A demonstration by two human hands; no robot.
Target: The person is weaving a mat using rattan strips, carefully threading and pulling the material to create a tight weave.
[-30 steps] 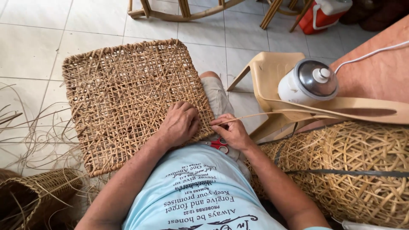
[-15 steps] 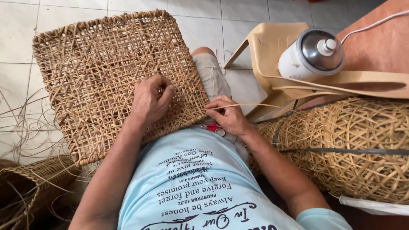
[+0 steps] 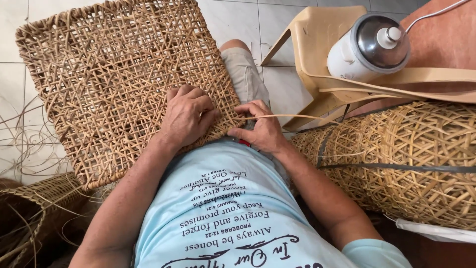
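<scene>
We see a square woven panel (image 3: 119,74) that lies on the person's lap and reaches out over the tiled floor (image 3: 292,20). Its near edge is at the belly, just above the light blue shirt (image 3: 233,218).

The left hand (image 3: 187,119) lies flat on the panel near this edge, with the fingers curled and pressed on the weave; it closes on nothing that we can see. The right hand (image 3: 260,130) is just beside it, at the panel's near right corner. Its thumb and fingers are together, pinched on a thin strand (image 3: 292,117). The strand goes from the panel edge, between the two hands, out to the right.

On the right stands a beige plastic chair (image 3: 317,34), and a white pot with a metal lid (image 3: 369,47) rests on it. Below the chair lies a big round basket (image 3: 411,159), touching the person's right arm. At the lower left we see part of another basket (image 3: 29,208), and loose strands (image 3: 20,144) lie on the floor beside the panel.
</scene>
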